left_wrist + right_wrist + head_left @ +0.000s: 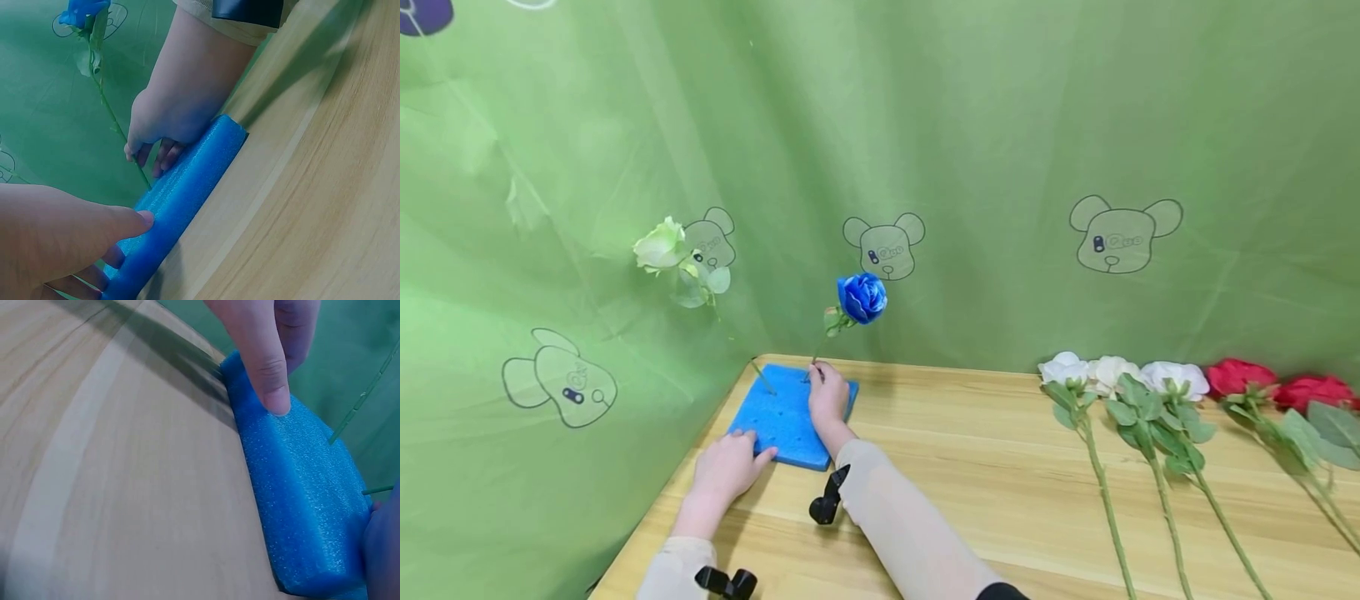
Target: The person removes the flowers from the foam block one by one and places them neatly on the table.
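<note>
A blue foam block (790,417) lies on the table's left part. My right hand (827,400) pinches the green stem of a blue rose (862,297) low down, beside the block's far edge. In the left wrist view that stem (109,109) meets the foam just below the right fingertips. My left hand (727,468) rests on the block's near-left corner, its thumb (277,400) pressing the top edge in the right wrist view. A pale green-white rose (661,246) stands in the block's far left part, its stem (357,406) upright in the foam.
At the right of the wooden table (970,467) lie several loose roses: a white rose (1064,367), a cream rose (1112,375), another white rose (1176,379) and red roses (1240,377). A green curtain (985,167) hangs behind and to the left.
</note>
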`<action>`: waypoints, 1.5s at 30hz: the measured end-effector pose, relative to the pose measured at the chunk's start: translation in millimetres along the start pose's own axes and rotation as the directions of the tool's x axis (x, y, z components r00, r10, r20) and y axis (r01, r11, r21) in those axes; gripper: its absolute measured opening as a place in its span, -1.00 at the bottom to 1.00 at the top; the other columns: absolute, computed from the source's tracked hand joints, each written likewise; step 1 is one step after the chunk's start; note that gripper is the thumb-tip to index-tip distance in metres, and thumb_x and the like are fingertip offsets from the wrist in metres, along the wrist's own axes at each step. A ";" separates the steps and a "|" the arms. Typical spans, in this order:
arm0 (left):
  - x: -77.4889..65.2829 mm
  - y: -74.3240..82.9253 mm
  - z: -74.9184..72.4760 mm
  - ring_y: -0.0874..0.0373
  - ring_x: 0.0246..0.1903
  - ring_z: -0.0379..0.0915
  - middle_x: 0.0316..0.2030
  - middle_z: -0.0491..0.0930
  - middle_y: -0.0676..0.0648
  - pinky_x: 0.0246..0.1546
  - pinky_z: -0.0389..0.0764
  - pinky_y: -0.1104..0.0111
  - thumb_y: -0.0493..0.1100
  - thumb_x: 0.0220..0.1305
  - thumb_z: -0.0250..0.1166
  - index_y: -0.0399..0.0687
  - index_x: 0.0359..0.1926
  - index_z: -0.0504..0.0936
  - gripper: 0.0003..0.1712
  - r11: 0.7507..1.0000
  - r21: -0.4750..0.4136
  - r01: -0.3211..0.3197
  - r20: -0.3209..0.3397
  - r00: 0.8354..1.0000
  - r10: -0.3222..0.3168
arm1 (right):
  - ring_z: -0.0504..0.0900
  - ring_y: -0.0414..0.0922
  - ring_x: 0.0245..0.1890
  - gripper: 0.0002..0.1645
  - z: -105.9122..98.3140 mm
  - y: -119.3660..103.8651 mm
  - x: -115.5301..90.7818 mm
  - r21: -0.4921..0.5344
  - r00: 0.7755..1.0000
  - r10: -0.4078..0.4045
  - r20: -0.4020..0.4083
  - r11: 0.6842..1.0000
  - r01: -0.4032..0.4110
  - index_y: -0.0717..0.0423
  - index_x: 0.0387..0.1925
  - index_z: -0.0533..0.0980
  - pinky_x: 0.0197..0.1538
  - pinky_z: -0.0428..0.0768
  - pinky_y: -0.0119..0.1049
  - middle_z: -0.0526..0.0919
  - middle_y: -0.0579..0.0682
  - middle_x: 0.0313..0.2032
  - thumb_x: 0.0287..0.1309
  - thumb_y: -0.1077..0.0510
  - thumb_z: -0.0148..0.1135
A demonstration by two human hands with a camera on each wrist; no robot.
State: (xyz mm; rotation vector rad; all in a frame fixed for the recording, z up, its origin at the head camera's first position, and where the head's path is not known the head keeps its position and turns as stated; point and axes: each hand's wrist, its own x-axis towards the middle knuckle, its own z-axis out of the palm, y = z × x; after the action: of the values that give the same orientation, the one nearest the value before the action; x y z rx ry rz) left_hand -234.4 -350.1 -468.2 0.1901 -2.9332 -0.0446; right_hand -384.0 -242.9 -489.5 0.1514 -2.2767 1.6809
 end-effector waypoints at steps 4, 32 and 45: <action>0.3 0.0 -0.5 -0.28 -0.13 0.62 -0.03 0.66 -0.33 -0.22 0.67 -0.07 0.20 0.29 0.24 -0.26 -0.02 0.64 -0.41 1.000 -0.002 0.000 0.002 1.000 0.000 | 0.74 -0.01 -0.22 -0.71 0.6 0.1 -0.5 -0.020 0.999 -0.025 -0.024 0.999 0.025 0.06 -0.12 0.70 -0.17 0.68 -0.11 0.79 -0.01 -0.23 0.31 0.00 0.20; 1.9 1.0 3.5 -0.30 -0.09 0.61 0.03 0.63 -0.33 -0.15 0.66 -0.08 0.21 0.28 0.23 -0.25 0.01 0.63 -0.39 1.000 -0.001 -0.009 -0.010 1.000 0.009 | 0.61 -0.13 -0.45 -0.75 0.8 8.7 -2.4 0.007 0.984 -0.164 -0.069 0.986 0.165 0.09 -0.18 0.68 -0.37 0.59 -0.29 0.74 0.00 -0.36 0.35 0.05 0.16; -1.6 3.2 -1.9 -0.33 -0.01 0.57 0.05 0.60 -0.39 -0.05 0.62 -0.11 0.18 0.31 0.22 -0.32 0.04 0.61 -0.38 1.000 -0.029 -0.012 0.009 1.000 0.012 | 0.70 -0.17 -0.37 -0.71 -20.0 17.1 -14.8 0.187 0.985 -0.096 0.144 0.980 0.068 0.27 -0.14 0.56 -0.34 0.62 -0.46 0.71 0.09 -0.32 0.43 0.12 0.03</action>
State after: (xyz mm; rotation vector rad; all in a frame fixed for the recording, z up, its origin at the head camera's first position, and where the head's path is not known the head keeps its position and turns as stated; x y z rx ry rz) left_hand -232.9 -346.8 -466.4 0.1688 -2.9406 -0.0862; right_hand -370.8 -220.2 -504.3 0.4227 -2.1850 1.8897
